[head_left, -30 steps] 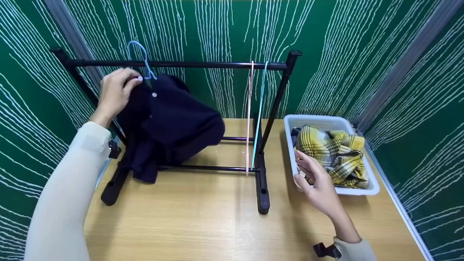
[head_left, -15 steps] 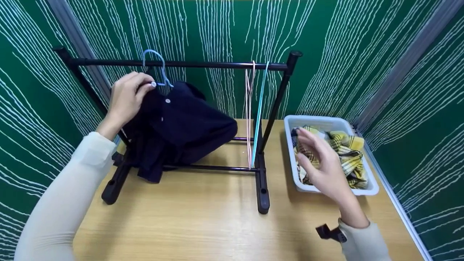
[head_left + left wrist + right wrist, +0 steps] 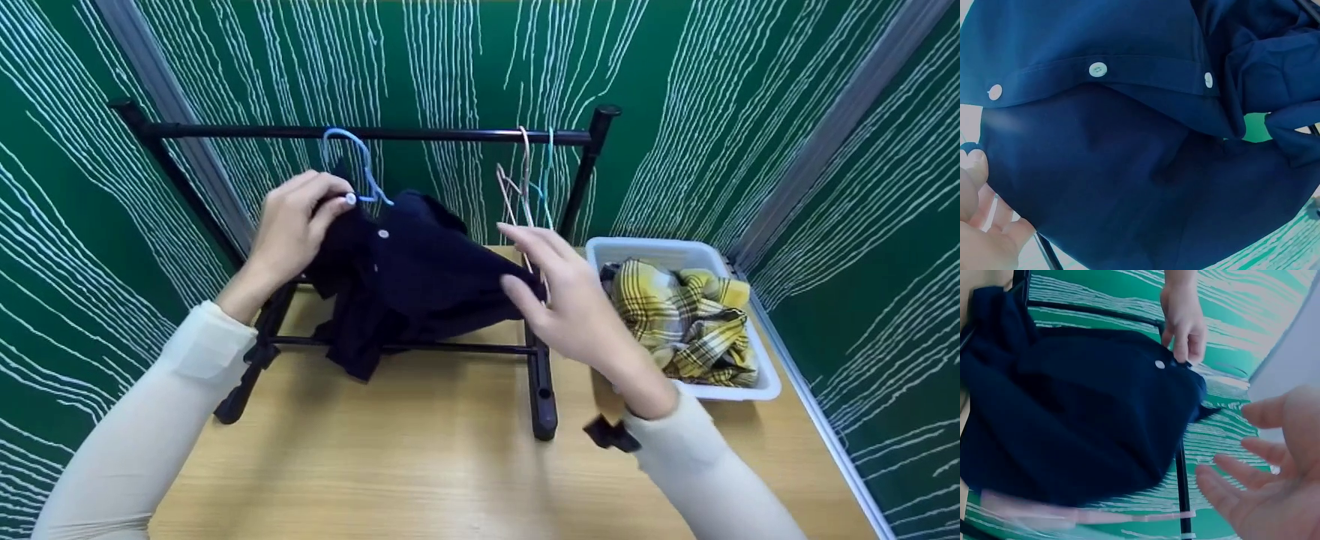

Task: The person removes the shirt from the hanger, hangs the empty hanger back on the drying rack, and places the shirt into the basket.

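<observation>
A navy button-up shirt [image 3: 442, 262] hangs on a blue hanger [image 3: 366, 161], its hook at the rack's top rail. My left hand [image 3: 296, 221] pinches the shirt's upper front edge beside a white button. In the left wrist view, the shirt's buttoned front [image 3: 1100, 169] fills most of the picture and the hand [image 3: 988, 219] shows at its edge. My right hand [image 3: 570, 300] is open, fingers spread, overlapping the shirt's right end in the head view. The right wrist view shows those fingers [image 3: 1224, 489] apart from the cloth.
A pink hanger [image 3: 525, 150] and a teal hanger [image 3: 551, 154] hang at the right end of the black rack [image 3: 450, 135]. To its right, a white basket [image 3: 765, 382] holds a yellow plaid garment [image 3: 652, 300]. Green patterned walls enclose the wooden table [image 3: 420, 465].
My left hand has moved right with the shirt, and the blue hanger shifted along the rail. My right hand has left the basket for the shirt's right end. The pink and teal hangers have turned.
</observation>
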Motion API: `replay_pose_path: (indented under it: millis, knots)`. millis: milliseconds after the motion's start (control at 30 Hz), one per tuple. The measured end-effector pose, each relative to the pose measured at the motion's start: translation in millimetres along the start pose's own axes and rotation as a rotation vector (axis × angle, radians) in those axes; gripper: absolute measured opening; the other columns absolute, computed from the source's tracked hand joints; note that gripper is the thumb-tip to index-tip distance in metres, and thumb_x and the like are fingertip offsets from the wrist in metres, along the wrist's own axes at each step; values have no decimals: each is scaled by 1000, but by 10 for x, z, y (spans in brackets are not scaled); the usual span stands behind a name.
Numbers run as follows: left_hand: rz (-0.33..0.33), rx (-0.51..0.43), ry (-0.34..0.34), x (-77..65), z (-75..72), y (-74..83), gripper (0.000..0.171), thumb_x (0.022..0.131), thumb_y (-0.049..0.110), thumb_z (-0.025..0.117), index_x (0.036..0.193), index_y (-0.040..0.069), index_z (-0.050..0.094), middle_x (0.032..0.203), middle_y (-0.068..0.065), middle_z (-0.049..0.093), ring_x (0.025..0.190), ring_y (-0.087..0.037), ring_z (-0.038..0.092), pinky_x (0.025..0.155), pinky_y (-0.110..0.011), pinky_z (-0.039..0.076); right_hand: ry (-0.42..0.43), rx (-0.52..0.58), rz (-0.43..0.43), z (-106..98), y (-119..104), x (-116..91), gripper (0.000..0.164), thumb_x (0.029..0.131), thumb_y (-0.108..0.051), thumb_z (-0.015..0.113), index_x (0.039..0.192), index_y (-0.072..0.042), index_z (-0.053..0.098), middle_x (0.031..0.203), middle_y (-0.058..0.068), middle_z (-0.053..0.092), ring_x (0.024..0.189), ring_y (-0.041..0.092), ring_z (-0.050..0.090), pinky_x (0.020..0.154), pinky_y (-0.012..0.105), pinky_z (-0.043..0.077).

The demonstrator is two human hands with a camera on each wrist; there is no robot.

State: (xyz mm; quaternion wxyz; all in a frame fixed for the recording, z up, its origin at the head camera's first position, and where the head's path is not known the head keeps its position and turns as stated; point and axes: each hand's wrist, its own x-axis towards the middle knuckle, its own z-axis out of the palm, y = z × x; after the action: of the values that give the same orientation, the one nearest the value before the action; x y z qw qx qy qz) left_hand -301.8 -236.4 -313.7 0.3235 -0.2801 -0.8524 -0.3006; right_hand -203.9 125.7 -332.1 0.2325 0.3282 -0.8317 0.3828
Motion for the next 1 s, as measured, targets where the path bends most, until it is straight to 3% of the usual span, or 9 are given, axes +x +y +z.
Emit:
replay_pose_path:
  millis: [167,300,467,533,600,767,900,1000]
  knots:
    - [-8,-27,4,-33,51,107,15,101,18,72,106,4,76,100,-10,74,95,-22,67,88,-40,50,-9,-43,96,165,50,116,44,110,-22,60,151,-8,58,140,10,66,124,25,63,107,44,50]
    - [-11,-42,-3,-68,108,153,16,101,19,72,105,5,77,101,-9,75,95,-22,68,88,-41,51,-22,-84,96,268,162,142,31,111,-20,58,136,-7,70,129,9,74,121,25,68,107,46,50]
    - [-52,-57,-38,-139,197,134,16,101,20,72,105,5,77,101,-8,75,96,-20,69,89,-39,52,-33,-48,58,380,329,127,19,110,-15,58,111,-8,75,101,6,74,90,22,67,93,43,52]
    - [-83,-75,-63,-177,234,109,14,101,18,74,105,6,77,102,-7,76,97,-19,70,90,-38,53,-24,-24,54,416,392,101,17,110,-13,59,106,-7,74,97,6,72,85,22,64,87,42,51]
    - [-116,-88,-101,-216,265,76,12,100,19,75,105,8,78,103,-5,77,98,-18,70,90,-38,53,-13,-7,53,444,453,66,17,109,-12,60,105,-6,75,98,7,73,87,22,66,83,41,53]
    - [-159,-125,-182,-302,292,-73,15,98,19,78,110,10,78,107,-2,77,99,-17,70,90,-37,56,16,5,45,471,564,-22,15,107,-8,62,106,-4,76,102,10,76,95,26,72,87,45,56]
    - [-169,-134,-157,-368,241,-262,16,98,17,78,111,8,77,109,-3,77,101,-16,70,91,-38,58,40,19,38,456,635,-68,15,106,-7,62,106,-2,76,102,11,76,97,26,72,90,45,55]
    - [-194,-124,-125,-416,187,-414,17,99,16,77,113,6,77,109,-4,77,100,-14,69,89,-30,55,56,32,38,427,684,-89,14,106,-7,63,106,-2,76,103,10,77,98,25,72,91,43,54]
